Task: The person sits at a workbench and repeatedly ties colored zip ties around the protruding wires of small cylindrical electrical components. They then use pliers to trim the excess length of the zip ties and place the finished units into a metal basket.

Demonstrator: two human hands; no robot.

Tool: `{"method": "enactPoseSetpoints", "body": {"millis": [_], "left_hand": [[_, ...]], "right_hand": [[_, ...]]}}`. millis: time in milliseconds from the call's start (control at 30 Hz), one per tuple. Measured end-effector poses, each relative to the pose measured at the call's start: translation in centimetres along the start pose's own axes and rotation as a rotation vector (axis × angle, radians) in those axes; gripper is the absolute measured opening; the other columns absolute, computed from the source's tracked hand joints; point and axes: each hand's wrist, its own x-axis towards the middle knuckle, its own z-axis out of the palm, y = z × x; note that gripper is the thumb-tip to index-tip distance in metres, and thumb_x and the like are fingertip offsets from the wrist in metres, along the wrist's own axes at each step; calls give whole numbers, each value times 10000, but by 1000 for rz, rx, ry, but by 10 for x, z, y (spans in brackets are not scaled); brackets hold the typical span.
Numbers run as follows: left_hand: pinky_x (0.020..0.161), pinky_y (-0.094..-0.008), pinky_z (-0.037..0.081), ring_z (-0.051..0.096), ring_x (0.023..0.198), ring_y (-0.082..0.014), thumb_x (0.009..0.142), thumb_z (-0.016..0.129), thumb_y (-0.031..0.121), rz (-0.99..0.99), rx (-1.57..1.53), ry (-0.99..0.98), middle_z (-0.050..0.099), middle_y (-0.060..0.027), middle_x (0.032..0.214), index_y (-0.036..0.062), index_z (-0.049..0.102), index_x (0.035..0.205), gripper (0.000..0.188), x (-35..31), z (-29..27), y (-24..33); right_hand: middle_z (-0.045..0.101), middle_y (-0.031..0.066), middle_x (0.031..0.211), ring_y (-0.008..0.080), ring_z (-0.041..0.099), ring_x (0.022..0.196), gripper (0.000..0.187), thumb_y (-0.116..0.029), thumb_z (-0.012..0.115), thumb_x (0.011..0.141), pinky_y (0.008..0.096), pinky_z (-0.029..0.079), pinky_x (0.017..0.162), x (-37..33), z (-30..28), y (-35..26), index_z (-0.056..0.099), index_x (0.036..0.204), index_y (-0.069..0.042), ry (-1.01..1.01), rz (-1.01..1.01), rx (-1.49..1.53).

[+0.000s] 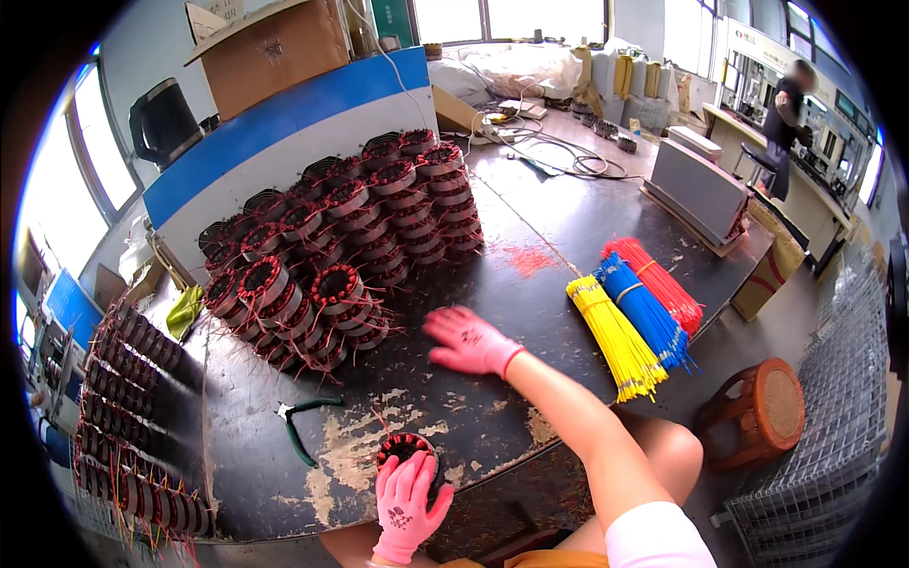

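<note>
Red-wound stator [409, 439] gripped on bench [530, 312] by left hand [407, 504], fingers curled over it; right hand [471, 343] extended, fingers slightly spread.

dark printed marks stand on the backs of the gloved left hand [409, 502] and gloved right hand [471, 343]; small dark print on the cardboard box [270, 71]; pale lettering on the green panel [393, 21]; lettering on the white machine header [765, 49]. none is clearly legible.

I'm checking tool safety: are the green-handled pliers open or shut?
Open: the pliers lie on the table, their green handles spread well apart.
</note>
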Motion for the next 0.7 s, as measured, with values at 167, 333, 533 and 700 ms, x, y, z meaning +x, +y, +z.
{"method": "enactPoseSetpoints", "body": {"millis": [167,333,533,700], "left_hand": [[1124,-523,409,597,1172,-296,775,805,271,5,-20,-15,608,-109,1332,43,624,1281,584,4,5,4],[1123,-540,404,589,1185,-310,771,798,273,-18,-32,-32,600,-116,1342,36,620,1279,588,-1,0,-1],[1139,-545,383,578,1206,-318,784,786,288,-11,-38,-32,599,-127,1339,14,616,1275,587,0,5,-1],[1151,-556,362,548,1250,-345,799,767,283,-2,-15,-59,594,-135,1347,23,602,1304,592,-1,3,-1]], "right_hand": [[383,186,1625,328,306,1534,715,-556,436,1021,444,176,1273,-13,-20,89,440,1527,-51,6,326,-133],[401,200,1604,351,326,1520,638,-455,516,1021,478,208,1271,-80,-79,-8,451,1498,-35,-54,-80,152],[387,209,1610,363,348,1508,701,-489,542,1004,505,219,1266,-146,-77,-50,420,1529,-40,-255,-256,187],[425,231,1578,377,364,1496,679,-456,553,987,504,237,1252,-82,-57,48,461,1492,-12,-20,-27,-19]]}}
